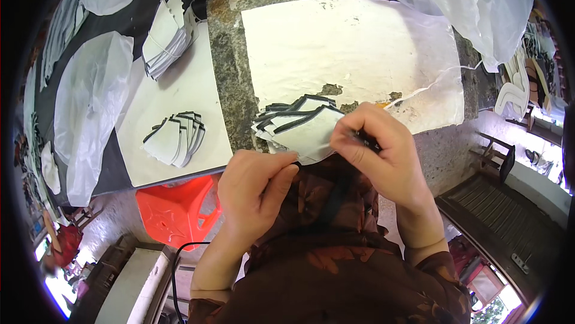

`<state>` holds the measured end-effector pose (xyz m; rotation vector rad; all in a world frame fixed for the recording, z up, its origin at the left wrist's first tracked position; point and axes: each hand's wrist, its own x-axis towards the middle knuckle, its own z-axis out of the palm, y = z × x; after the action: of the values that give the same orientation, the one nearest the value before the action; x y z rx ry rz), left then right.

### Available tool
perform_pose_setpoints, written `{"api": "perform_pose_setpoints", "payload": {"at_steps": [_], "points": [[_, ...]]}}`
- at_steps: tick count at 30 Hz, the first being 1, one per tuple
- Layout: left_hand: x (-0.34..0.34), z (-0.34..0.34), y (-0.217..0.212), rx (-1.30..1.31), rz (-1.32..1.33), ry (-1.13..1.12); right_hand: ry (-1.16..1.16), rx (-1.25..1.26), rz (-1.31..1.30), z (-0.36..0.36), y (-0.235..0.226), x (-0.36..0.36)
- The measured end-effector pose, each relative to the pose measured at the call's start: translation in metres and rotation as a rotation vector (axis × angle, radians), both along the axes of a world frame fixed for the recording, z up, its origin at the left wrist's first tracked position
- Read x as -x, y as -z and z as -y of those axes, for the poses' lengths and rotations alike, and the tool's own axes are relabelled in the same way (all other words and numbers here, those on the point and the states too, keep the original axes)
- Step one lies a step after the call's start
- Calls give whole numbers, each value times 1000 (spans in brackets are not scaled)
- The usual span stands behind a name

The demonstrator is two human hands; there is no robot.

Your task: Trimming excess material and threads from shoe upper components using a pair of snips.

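A fanned pile of flat white pieces with black edging (297, 123) lies at the near edge of a stone slab (230, 72) covered with torn white paper. My left hand (254, 195) pinches the near corner of the top piece. My right hand (380, 153) is closed on a thin dark tool, its tip touching the same piece at its right edge. Both hands work just above my lap, which is covered in brown patterned cloth.
A second fan of the same white pieces (176, 138) lies on a white board to the left, with a bundled stack (166, 39) further back. Clear plastic bags (90, 102) lie left and at the back right. A red plastic stool (176, 207) stands below the table edge.
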<state>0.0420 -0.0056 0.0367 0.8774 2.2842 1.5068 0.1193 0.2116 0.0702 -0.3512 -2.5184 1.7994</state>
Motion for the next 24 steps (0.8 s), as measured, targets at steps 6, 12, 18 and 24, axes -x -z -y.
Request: {"api": "perform_pose_setpoints", "payload": {"at_steps": [6,12,18,24], "points": [[-2,-1,20,80,-477,-23,-1,46,38,18,3,25],[-2,4,32,102,-497,-6,-59,-306,-74,27,17,30],[-2,5,30,130,-502,12,-68,-411,-99,30,18,34],[-7,6,30,164,-510,-22,-87,-469,-101,28,20,34]]}}
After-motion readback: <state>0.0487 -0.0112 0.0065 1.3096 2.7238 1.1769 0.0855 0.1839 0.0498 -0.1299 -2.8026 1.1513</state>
